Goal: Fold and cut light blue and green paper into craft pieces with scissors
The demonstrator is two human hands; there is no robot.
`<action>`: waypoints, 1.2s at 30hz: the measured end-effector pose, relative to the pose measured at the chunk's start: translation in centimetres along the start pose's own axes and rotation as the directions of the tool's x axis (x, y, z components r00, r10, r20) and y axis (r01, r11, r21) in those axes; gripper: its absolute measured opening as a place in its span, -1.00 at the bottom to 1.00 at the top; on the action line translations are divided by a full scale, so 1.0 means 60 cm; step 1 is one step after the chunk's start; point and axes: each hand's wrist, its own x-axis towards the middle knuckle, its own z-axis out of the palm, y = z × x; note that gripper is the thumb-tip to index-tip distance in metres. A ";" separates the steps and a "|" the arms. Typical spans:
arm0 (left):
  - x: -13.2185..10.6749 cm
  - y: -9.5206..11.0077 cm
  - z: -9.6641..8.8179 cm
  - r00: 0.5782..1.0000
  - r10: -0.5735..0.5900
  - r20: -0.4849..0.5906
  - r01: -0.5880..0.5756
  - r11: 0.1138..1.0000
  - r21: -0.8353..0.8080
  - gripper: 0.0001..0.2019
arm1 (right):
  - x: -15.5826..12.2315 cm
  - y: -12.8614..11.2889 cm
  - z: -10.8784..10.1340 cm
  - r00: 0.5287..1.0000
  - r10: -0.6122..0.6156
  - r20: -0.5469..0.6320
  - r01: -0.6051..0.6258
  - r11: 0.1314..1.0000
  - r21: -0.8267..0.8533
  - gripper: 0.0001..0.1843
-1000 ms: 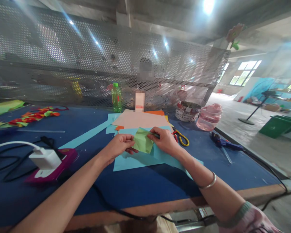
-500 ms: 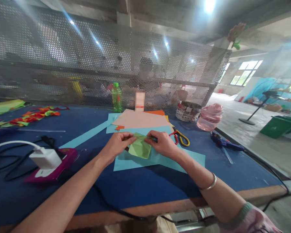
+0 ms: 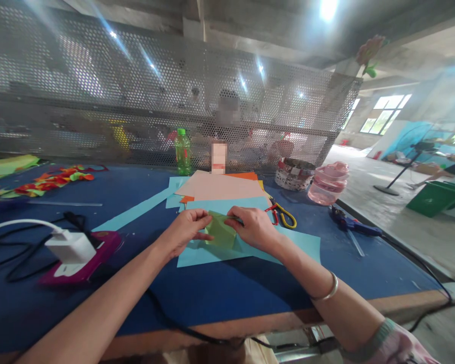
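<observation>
A small folded green paper (image 3: 220, 233) is held just above a light blue sheet (image 3: 288, 245) on the blue table (image 3: 220, 293). My left hand (image 3: 185, 230) pinches its left side with fingers closed. My right hand (image 3: 252, 226) grips its upper right side, fingers curled over the top edge. Both hands meet over the paper at the table's middle.
Pink, orange and blue sheets (image 3: 218, 187) lie behind the hands. Yellow-handled scissors (image 3: 284, 216) and a blue glue gun (image 3: 349, 222) sit to the right. A green bottle (image 3: 182, 151), a basket (image 3: 293, 173), a pink jar (image 3: 327, 183); a charger on a magenta device (image 3: 76, 250) at left.
The green paper has dropped lower and folded smaller between my hands, which have drawn closer together. The blue sheet under my right hand has settled flat.
</observation>
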 end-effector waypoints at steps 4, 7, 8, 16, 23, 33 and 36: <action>-0.001 -0.002 -0.001 0.993 -0.017 0.115 0.026 0.997 -0.077 -0.62 | 0.000 -0.002 -0.002 1.000 -0.005 0.015 0.005 1.000 -0.005 -0.89; -0.001 -0.006 -0.005 0.982 -0.047 0.182 0.064 0.994 -0.088 -0.61 | 0.000 -0.002 -0.003 1.000 -0.020 0.022 0.020 1.000 0.001 -0.90; 0.000 -0.007 -0.006 0.978 -0.061 0.199 0.076 0.994 -0.072 -0.61 | -0.001 -0.002 -0.003 0.999 -0.026 0.026 0.026 1.000 0.001 -0.90; 0.006 -0.010 0.000 0.983 0.068 0.172 -0.066 0.998 -0.014 -0.60 | -0.004 -0.006 -0.005 0.990 -0.133 -0.046 0.128 0.987 -0.096 -0.81; 0.012 -0.017 0.004 0.964 0.225 0.138 -0.216 0.973 -0.081 -0.67 | -0.007 -0.006 -0.011 0.938 -0.329 -0.112 0.268 0.888 -0.373 -0.75; 0.015 -0.027 0.002 0.976 0.155 0.152 -0.154 0.988 -0.018 -0.69 | -0.010 -0.016 -0.002 0.957 -0.291 0.023 0.273 0.865 -0.421 -0.50; 0.018 -0.030 0.000 0.971 0.169 0.170 -0.167 0.986 -0.025 -0.67 | -0.012 -0.019 0.001 0.954 -0.293 0.058 0.290 0.861 -0.419 -0.49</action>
